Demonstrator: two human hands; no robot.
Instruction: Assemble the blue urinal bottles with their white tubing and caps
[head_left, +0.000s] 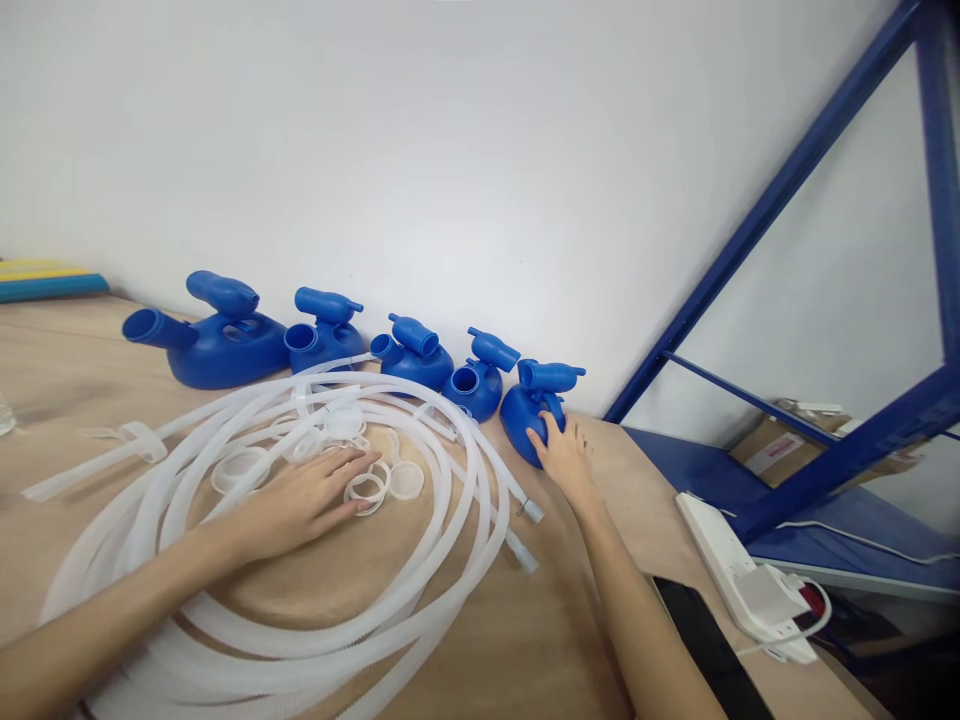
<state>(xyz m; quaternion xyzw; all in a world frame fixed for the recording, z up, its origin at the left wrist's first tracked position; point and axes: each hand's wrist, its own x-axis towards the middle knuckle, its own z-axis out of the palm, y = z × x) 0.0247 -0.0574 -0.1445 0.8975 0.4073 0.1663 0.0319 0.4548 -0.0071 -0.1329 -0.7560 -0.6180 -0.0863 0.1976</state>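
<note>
Five blue plastic bottles (225,355) are lined up across mid-frame; the rightmost bottle (517,422) is touched by the right hand (564,458), whether gripped cannot be told. Translucent plastic rings (385,480) are touched by the left hand (304,500), spread flat among coiled white corrugated tubes (300,642), lower left.

My left arm (135,610) goes off the left side, and my right arm (630,600) goes off the bottom. I can't see what is under my left grip (311,500). Part of the last blue jug (519,425) hides behind my right grip (566,460). The white hoses (187,660) and the black phone (709,650) get cut off at the bottom. The yellow and blue tubes (52,288) and a clear thing (4,415) get cut off at the left. The writing on the box label (776,452) is too small to read. The things under the shelf (855,625) are too dark and blurry to tell.
</note>
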